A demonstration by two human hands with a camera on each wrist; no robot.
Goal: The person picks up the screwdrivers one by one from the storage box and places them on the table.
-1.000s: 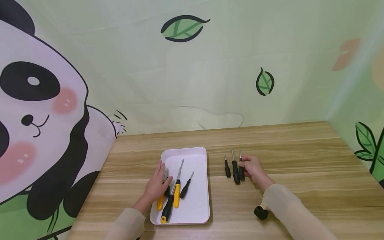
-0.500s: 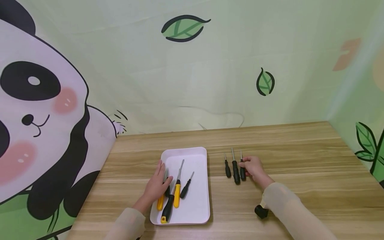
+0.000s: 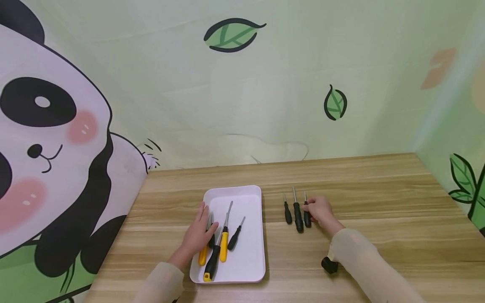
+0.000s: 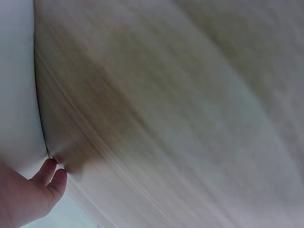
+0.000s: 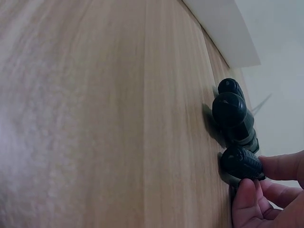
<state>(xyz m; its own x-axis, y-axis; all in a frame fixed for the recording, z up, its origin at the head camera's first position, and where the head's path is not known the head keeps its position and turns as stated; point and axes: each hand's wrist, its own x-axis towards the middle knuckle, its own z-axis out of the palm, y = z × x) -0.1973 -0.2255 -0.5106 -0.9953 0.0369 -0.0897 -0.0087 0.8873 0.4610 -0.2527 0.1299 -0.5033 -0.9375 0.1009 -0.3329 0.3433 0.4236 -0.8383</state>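
My right hand [image 3: 321,212] pinches a black-handled screwdriver [image 3: 307,220] between thumb and fingers, low at the table. This is the rightmost of three black-handled screwdrivers lying in a row, tips pointing away from me. Beside it lie a longer screwdriver [image 3: 298,216] and a short screwdriver [image 3: 288,214]. In the right wrist view, the gripped screwdriver's ribbed handle [image 5: 240,162] shows its butt end. My left hand [image 3: 195,235] rests with straight fingers over the left rim of a white tray [image 3: 251,256]. Its fingertips touch the tray's edge in the left wrist view.
Several screwdrivers lie in the tray: a yellow-handled screwdriver [image 3: 224,246], a small black screwdriver [image 3: 234,240], a large black-and-yellow screwdriver [image 3: 212,263], and others partly covered by the left hand. A backdrop [image 3: 261,109] with panda and leaf drawings stands behind the wooden table [image 3: 379,202].
The gripped screwdriver has shifted slightly right and toward me, away from the middle one, with the right hand's fingers on it. The left hand and tray stay put.
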